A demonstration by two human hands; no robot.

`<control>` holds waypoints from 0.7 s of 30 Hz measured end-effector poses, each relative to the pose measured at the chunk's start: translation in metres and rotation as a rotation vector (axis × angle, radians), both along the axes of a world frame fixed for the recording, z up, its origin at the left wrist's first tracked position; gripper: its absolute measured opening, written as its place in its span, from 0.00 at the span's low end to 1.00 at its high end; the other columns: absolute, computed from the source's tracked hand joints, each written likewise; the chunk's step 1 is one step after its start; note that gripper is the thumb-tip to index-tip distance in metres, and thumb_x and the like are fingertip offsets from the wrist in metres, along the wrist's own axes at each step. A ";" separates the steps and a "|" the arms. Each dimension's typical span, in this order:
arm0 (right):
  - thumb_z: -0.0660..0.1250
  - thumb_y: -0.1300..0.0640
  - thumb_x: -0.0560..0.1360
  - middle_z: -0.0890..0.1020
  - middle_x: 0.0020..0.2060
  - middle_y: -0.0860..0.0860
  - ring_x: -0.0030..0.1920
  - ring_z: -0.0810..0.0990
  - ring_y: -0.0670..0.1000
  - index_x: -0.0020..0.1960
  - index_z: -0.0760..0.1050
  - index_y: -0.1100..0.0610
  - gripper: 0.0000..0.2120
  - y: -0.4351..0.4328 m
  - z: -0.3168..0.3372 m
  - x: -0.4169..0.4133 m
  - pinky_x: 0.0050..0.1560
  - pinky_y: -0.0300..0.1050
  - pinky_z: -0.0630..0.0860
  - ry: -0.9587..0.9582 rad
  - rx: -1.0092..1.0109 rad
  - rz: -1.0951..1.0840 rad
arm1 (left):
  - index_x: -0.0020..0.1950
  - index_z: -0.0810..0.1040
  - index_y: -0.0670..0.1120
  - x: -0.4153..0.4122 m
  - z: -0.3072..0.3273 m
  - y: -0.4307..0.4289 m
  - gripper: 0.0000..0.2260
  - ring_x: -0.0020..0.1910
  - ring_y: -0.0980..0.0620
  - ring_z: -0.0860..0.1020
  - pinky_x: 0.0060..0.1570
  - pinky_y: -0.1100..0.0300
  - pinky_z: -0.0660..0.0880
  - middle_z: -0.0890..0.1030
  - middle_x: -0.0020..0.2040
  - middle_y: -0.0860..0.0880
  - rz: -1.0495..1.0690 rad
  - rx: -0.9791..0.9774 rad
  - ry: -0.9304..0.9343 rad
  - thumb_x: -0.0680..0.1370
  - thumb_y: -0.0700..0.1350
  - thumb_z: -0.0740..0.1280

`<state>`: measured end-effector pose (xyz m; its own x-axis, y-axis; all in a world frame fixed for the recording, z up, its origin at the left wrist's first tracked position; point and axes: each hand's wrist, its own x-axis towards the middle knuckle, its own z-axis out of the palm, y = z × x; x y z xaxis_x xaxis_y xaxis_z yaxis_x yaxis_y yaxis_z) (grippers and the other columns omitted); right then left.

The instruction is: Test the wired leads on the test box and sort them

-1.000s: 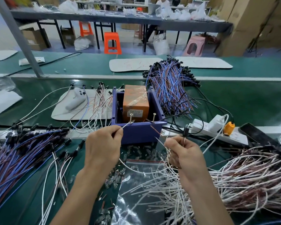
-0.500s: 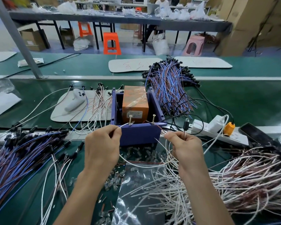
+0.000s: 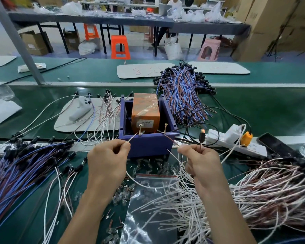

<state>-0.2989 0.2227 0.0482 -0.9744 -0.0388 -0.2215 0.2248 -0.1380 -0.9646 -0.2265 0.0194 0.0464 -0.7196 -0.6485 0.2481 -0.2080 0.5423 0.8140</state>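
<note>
Two hands show, the left hand (image 3: 107, 164) and the right hand (image 3: 201, 164), with one lead (image 3: 201, 138) between them bearing one lit bulb (image 3: 203, 131). One purple test box (image 3: 148, 145) holds one orange block (image 3: 145, 110) and two upright screws (image 3: 140, 129) (image 3: 165, 128). On the counter (image 3: 253, 106) lie two heaps of blue-and-brown leads (image 3: 16, 169) (image 3: 181, 99), one heap of white-and-brown leads (image 3: 271, 187), one power strip (image 3: 253, 147), one phone (image 3: 275, 144) and one clear bag (image 3: 144, 199).

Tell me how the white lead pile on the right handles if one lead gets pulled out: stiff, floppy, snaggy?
Probably floppy: the white lead pile lies in loose curves. Likely to snag: its strands cross everywhere, so one pulled lead may drag neighbours. Probably light: the right hand pinches the held lead upright by fingertips alone.
</note>
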 end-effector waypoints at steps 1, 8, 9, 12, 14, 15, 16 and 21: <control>0.75 0.65 0.73 0.64 0.22 0.45 0.22 0.58 0.45 0.31 0.77 0.55 0.14 0.004 -0.001 0.005 0.24 0.38 0.62 0.000 -0.012 0.017 | 0.32 0.81 0.60 0.003 -0.002 -0.001 0.14 0.31 0.61 0.78 0.31 0.62 0.70 0.82 0.31 0.63 0.003 0.085 0.004 0.77 0.49 0.74; 0.73 0.59 0.76 0.69 0.28 0.56 0.23 0.58 0.47 0.33 0.81 0.58 0.13 0.057 0.001 0.036 0.26 0.40 0.59 -0.047 0.066 0.127 | 0.38 0.88 0.52 0.030 -0.012 0.005 0.12 0.26 0.54 0.81 0.22 0.65 0.74 0.86 0.36 0.43 -0.070 0.788 -0.012 0.79 0.40 0.73; 0.70 0.55 0.79 0.71 0.28 0.56 0.23 0.61 0.47 0.34 0.83 0.60 0.16 0.068 0.003 0.040 0.26 0.40 0.59 -0.050 0.092 0.147 | 0.38 0.88 0.52 0.033 -0.012 0.009 0.12 0.27 0.52 0.83 0.23 0.64 0.75 0.87 0.37 0.43 -0.087 0.809 -0.042 0.79 0.40 0.72; 0.60 0.44 0.79 0.83 0.33 0.57 0.28 0.73 0.49 0.40 0.85 0.59 0.24 0.099 0.008 0.051 0.28 0.38 0.67 0.005 0.166 0.159 | 0.35 0.87 0.52 0.038 -0.020 0.020 0.14 0.27 0.51 0.83 0.25 0.61 0.75 0.84 0.29 0.51 -0.052 0.320 -0.307 0.80 0.52 0.72; 0.59 0.41 0.76 0.87 0.39 0.55 0.36 0.82 0.50 0.39 0.85 0.58 0.24 0.114 0.010 0.055 0.37 0.39 0.77 0.062 0.194 0.107 | 0.38 0.86 0.54 0.040 -0.018 0.034 0.18 0.29 0.48 0.79 0.32 0.59 0.77 0.80 0.27 0.53 0.028 -0.199 -0.544 0.80 0.62 0.67; 0.60 0.42 0.76 0.87 0.41 0.56 0.42 0.85 0.52 0.38 0.84 0.59 0.25 0.120 0.009 0.055 0.43 0.42 0.81 0.083 0.173 0.068 | 0.40 0.86 0.54 0.042 -0.014 0.044 0.18 0.30 0.47 0.77 0.34 0.58 0.77 0.77 0.27 0.53 0.046 -0.343 -0.582 0.80 0.63 0.64; 0.60 0.42 0.77 0.87 0.42 0.56 0.46 0.86 0.53 0.37 0.84 0.59 0.24 0.125 0.009 0.055 0.47 0.45 0.83 0.103 0.151 0.031 | 0.40 0.86 0.54 0.044 -0.008 0.056 0.19 0.29 0.48 0.73 0.34 0.59 0.74 0.73 0.27 0.54 0.033 -0.411 -0.527 0.80 0.63 0.64; 0.51 0.32 0.79 0.83 0.35 0.49 0.38 0.80 0.48 0.37 0.82 0.47 0.29 0.132 0.004 0.060 0.40 0.46 0.75 0.296 0.565 -0.071 | 0.40 0.83 0.53 0.050 0.017 0.125 0.15 0.32 0.59 0.79 0.33 0.69 0.72 0.81 0.31 0.59 -0.401 -0.257 0.157 0.76 0.62 0.66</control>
<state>-0.2392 0.3542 0.0523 -0.9934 0.0721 0.0894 -0.0528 0.4053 -0.9127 -0.1761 0.1442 0.0639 -0.8412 -0.2320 0.4885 0.1722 0.7414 0.6486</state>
